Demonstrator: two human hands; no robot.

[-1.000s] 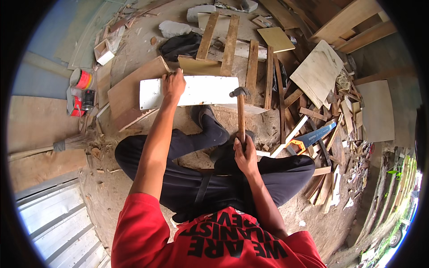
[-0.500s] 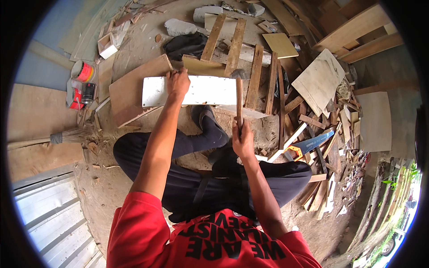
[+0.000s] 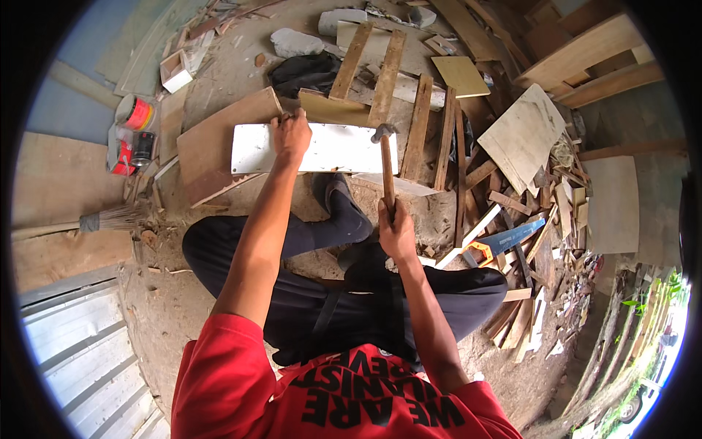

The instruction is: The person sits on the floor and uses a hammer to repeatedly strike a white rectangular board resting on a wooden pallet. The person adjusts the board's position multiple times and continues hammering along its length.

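Observation:
A long white board [image 3: 338, 151] lies crosswise in front of my crossed legs, with small dark marks along its near edge. My left hand [image 3: 292, 134] rests on its left half, fingers curled over the far edge. My right hand [image 3: 397, 228] is wrapped round the wooden handle of a hammer [image 3: 388, 173]. The hammer's dark head is over the right end of the board; whether it touches the surface, I cannot tell. A brown wooden panel [image 3: 219, 150] leans beside the board's left end.
Several wooden slats [image 3: 383, 77] lie beyond the board. On the right, a blue-bladed handsaw [image 3: 513, 235] rests among scrap wood, below a pale square panel [image 3: 521, 135]. Cans [image 3: 143, 148] and a straw broom [image 3: 113, 219] are at the left. A black bag [image 3: 303, 72] lies farther off.
The hammer's head has come left and slightly nearer, onto the white board's right end. My left hand has stayed in place on the board.

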